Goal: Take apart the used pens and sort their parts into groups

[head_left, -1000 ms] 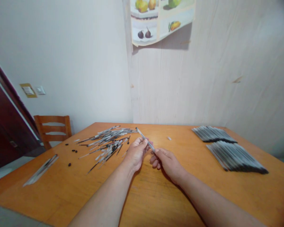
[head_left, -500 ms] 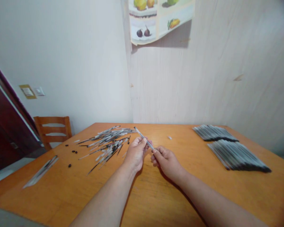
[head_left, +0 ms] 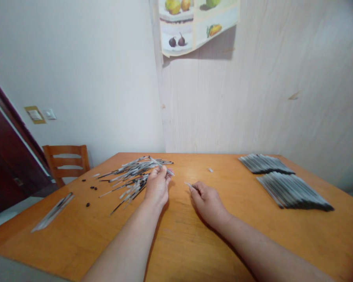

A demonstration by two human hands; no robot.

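Note:
A clear-barrelled pen (head_left: 156,161) with a dark end is pinched in my left hand (head_left: 159,184), beside a loose heap of pen parts (head_left: 132,170). To the right and apart from it, my right hand (head_left: 207,201) is closed on a small clear piece (head_left: 188,184) that looks like a pen cap. Only its tip sticks out past the thumb and fingers; the rest is hidden. The heap mixes black refills, clear barrels and pale caps, lying at many angles.
Two rows of pens (head_left: 294,192) lie side by side at the right. A small pale piece (head_left: 210,170) rests mid-table. Several black plugs (head_left: 87,204) and a few clear tubes (head_left: 53,211) are at the left. A wooden chair (head_left: 67,160) stands beyond the table (head_left: 182,250).
My hands have come apart. The left moved left with the pen, while the right stayed near its place with the small clear piece now showing at its fingertips.

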